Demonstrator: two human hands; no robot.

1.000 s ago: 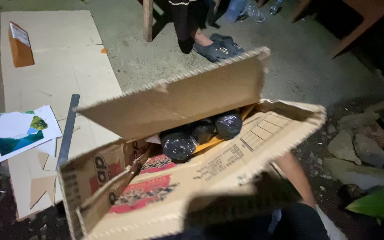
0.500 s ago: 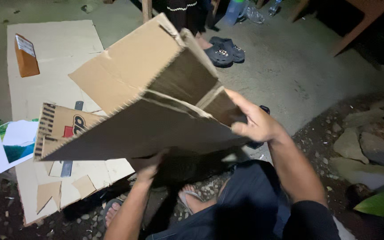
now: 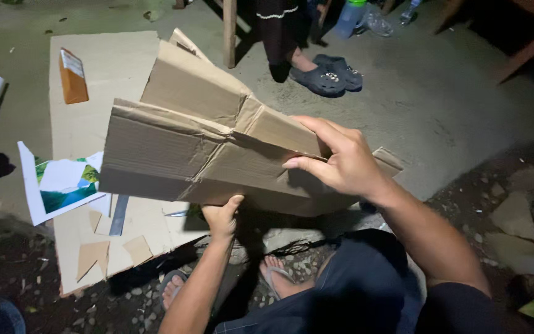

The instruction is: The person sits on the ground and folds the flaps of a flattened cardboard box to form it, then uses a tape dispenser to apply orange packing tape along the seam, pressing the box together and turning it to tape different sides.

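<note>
Hands (image 3: 341,162) (image 3: 220,218) grip creased, flattened corrugated cardboard box (image 3: 180,148); underside hidden.

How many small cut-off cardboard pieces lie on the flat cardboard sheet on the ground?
3: one cardboard scrap near the sheet's front edge, one just right of it, one behind them beside the metal ruler. The flattened cardboard box may hide others.

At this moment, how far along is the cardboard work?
Done: the box is folded nearly flat, and cut scraps lie on the cardboard sheet beside a ruler. In hand: the left hand holds the box's lower edge, the right hand its top. Left: the box shows no cuts.
</note>
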